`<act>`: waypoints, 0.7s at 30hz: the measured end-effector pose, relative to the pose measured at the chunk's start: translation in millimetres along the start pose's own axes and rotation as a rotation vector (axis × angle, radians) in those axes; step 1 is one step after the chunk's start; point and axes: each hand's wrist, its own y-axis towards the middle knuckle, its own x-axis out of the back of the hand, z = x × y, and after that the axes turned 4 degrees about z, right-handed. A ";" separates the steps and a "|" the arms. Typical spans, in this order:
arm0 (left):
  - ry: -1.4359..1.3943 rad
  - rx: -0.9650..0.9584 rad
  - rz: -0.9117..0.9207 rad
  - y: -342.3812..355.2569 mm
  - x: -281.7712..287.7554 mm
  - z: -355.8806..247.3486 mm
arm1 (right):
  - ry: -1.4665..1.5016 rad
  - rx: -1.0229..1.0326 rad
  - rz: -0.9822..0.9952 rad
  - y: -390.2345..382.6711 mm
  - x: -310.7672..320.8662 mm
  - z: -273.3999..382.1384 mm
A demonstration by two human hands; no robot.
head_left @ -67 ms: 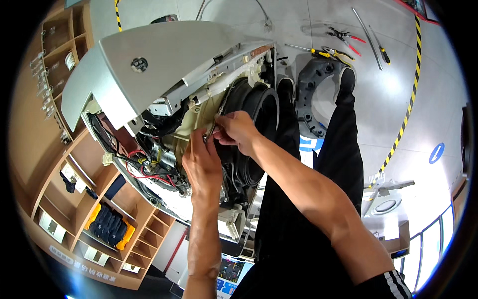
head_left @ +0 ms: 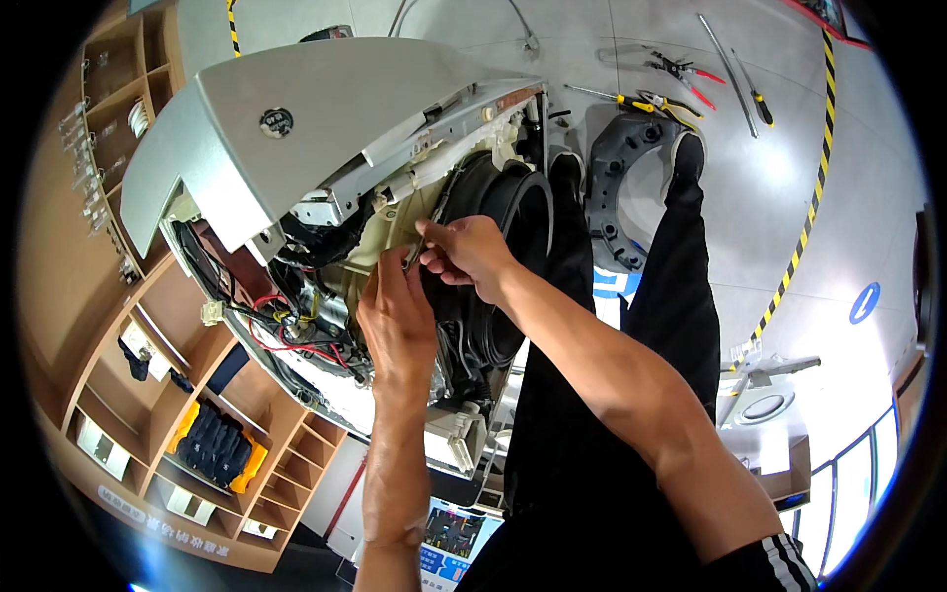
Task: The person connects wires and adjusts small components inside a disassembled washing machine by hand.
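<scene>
An opened washing machine with a grey side panel (head_left: pixel 306 118) stands in front of me. Its black rubber door gasket (head_left: pixel 528 222) bulges toward my legs, next to the cream-coloured tub (head_left: pixel 390 235). At the gasket's inner edge my left hand (head_left: pixel 397 321) has its fingers pinched together. My right hand (head_left: pixel 469 257) pinches with thumb and forefinger just beside it. A thin, wire-like metal piece shows between the two hands, along the gasket's rim. Fingers cover most of it, so its exact form is hidden.
Exposed wiring (head_left: pixel 291 326) fills the machine's left end. On the floor lie a grey ring-shaped part (head_left: pixel 614 187) between my feet, red-handled pliers (head_left: pixel 686 77), yellow-handled pliers (head_left: pixel 671 107), a screwdriver (head_left: pixel 760 104) and a metal rod (head_left: pixel 728 74). Wooden shelves (head_left: pixel 158 395) stand at left.
Both hands have shifted slightly up and to the left along the gasket's rim. Their pinched hold looks the same.
</scene>
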 end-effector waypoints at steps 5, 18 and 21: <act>-0.001 -0.016 0.028 10.0 7.3 3.8 | 0.022 -0.025 0.004 13.2 -1.9 7.6; -0.271 0.564 0.237 -11.4 12.0 -9.1 | 0.126 -0.085 0.083 15.6 4.5 -1.1; -0.533 0.647 0.220 -5.4 8.8 -7.8 | 0.141 -0.068 0.091 18.1 5.9 -2.2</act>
